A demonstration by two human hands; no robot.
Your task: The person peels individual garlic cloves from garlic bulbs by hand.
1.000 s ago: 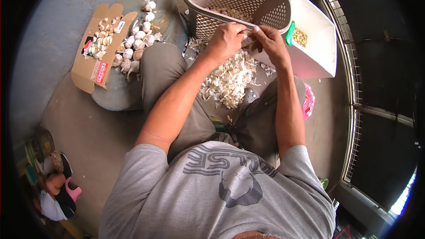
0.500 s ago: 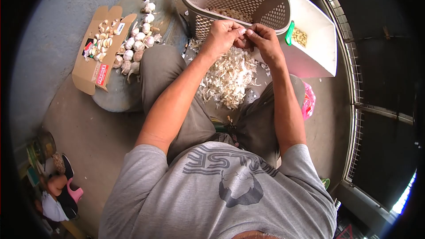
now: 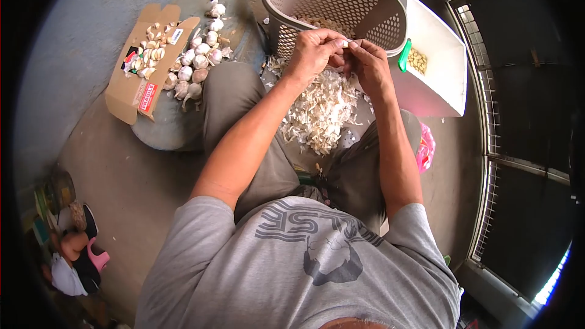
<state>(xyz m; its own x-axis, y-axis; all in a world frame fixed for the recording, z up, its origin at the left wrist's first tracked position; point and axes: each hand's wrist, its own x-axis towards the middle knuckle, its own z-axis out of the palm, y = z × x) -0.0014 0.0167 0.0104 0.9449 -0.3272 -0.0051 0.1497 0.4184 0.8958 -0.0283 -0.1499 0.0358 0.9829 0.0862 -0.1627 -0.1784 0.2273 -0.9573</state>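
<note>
My left hand (image 3: 315,53) and my right hand (image 3: 370,64) meet over a heap of garlic skins (image 3: 323,109) on the floor between my knees. Both pinch a small pale garlic clove (image 3: 345,43) between their fingertips. Just beyond the hands stands a beige perforated plastic basket (image 3: 329,0) with some cloves in its bottom. To the right of the basket a white container (image 3: 442,55) holds peeled cloves (image 3: 417,60).
Whole garlic bulbs (image 3: 198,64) lie at the left on a round grey slab, beside an opened cardboard box (image 3: 143,64) with loose cloves. A green-handled tool (image 3: 404,55) rests on the white container's edge. A pink bag (image 3: 425,146) lies by my right leg. A barred window runs along the right.
The hands have stayed together on the clove, shifting slightly up and right; the fingers have worked around it. The view has shifted a little.
</note>
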